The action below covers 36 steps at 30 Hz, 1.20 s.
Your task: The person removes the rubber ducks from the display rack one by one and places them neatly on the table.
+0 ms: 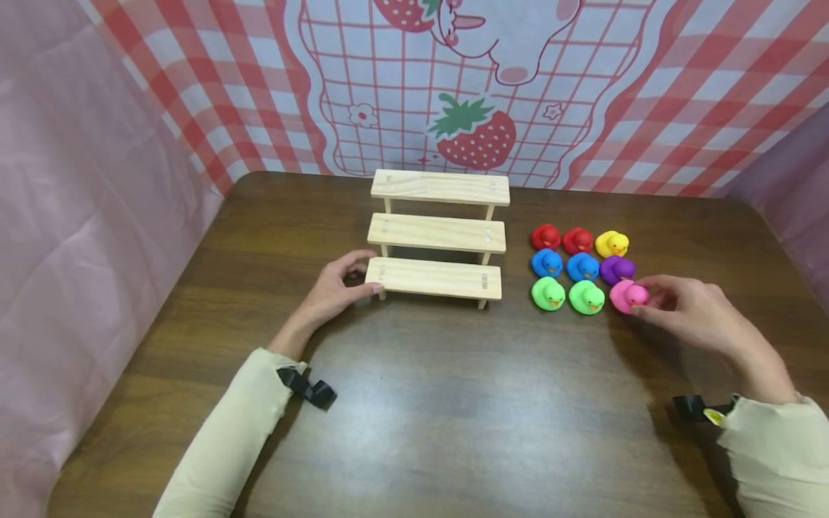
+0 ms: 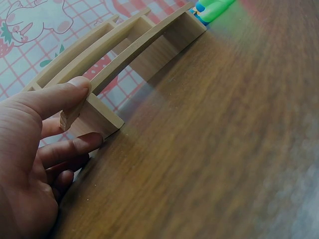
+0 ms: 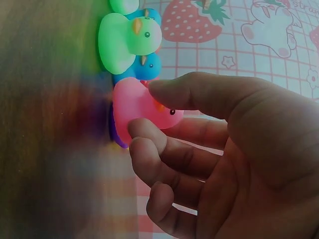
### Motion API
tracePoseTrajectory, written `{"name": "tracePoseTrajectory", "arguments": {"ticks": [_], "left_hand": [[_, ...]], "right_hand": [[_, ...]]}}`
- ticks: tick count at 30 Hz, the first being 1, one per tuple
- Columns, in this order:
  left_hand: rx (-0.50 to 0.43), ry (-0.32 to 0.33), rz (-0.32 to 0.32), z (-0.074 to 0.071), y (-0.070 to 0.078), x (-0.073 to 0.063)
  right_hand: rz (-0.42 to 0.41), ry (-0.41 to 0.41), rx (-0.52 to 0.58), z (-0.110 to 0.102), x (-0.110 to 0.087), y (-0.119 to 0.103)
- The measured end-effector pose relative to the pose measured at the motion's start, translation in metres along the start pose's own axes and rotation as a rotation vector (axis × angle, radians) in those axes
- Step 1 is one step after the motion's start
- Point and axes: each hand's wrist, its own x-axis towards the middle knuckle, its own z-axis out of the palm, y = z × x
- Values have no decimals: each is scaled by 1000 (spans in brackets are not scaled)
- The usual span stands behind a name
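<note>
A three-tier wooden stand (image 1: 434, 278) stands near the back middle of the table. At its left end, my left hand (image 1: 337, 286) holds the lowest step, thumb on the front edge and fingers beside the end; the left wrist view shows the thumb (image 2: 75, 89) on the wood. To the right of the stand, small rubber ducks sit in rows. My right hand (image 1: 693, 309) pinches the pink rubber duck (image 1: 627, 296) at the near right corner, between thumb and fingers. The purple duck (image 1: 617, 270) is just behind it, and a green duck (image 1: 586, 298) beside it.
Another green duck (image 1: 547, 294), two blue ducks (image 1: 547, 263), two red ducks (image 1: 546, 237) and a yellow duck (image 1: 612, 244) make up the other places in the rows. Behind the brown table (image 1: 414, 417) hangs a checked strawberry cloth (image 1: 246, 86); a pink curtain (image 1: 84, 216) hangs at left.
</note>
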Motion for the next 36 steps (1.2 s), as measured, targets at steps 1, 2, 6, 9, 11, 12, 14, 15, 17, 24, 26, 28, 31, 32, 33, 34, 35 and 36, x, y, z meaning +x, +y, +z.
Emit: {"name": "tracePoseTrajectory", "arguments": {"ticks": [1, 2, 6, 9, 11, 12, 14, 15, 17, 24, 26, 28, 31, 32, 33, 34, 35, 36], "left_hand": [[-1, 0, 1, 0, 0, 0], [-4, 0, 1, 0, 0, 0], [-1, 0, 4, 0, 0, -1], [2, 0, 3, 0, 1, -1], [4, -1, 2, 0, 1, -1], [7, -1, 2, 0, 1, -2], [11, -2, 1, 0, 1, -2], [11, -2, -3, 0, 2, -2], [10, -2, -10, 0, 2, -3], [8, -9, -26, 0, 3, -3], [9, -10, -27, 0, 2, -4], [7, -11, -30, 0, 2, -3], [7, -10, -34, 0, 1, -3], [5, -9, -35, 0, 1, -3], [5, -9, -34, 0, 1, -3], [5, -9, -33, 0, 1, -3], [5, -9, -32, 0, 1, -3], [4, -8, -31, 0, 1, -3]], "right_hand": [[-2, -2, -2, 0, 0, 0], [-4, -8, -4, 1, 1, 0], [-3, -34, -9, 2, 1, 1], [0, -47, -12, 3, 2, 1], [1, -51, -15, 4, 3, 1], [5, -57, -15, 4, 3, 1], [8, -67, -16, 5, 3, 0], [10, -69, -16, 5, 3, 0], [14, -73, -15, 6, 3, -1], [16, -70, -20, 7, 3, -1], [11, -68, -21, 7, 3, 0], [5, -64, -20, 8, 2, 0], [0, -61, -20, 8, 2, 1], [-1, -62, -18, 8, 2, 1], [3, -63, -20, 8, 2, 1], [3, -67, -20, 8, 2, 1], [10, -73, -21, 7, 2, 1], [13, -81, -18, 7, 2, 1]]}}
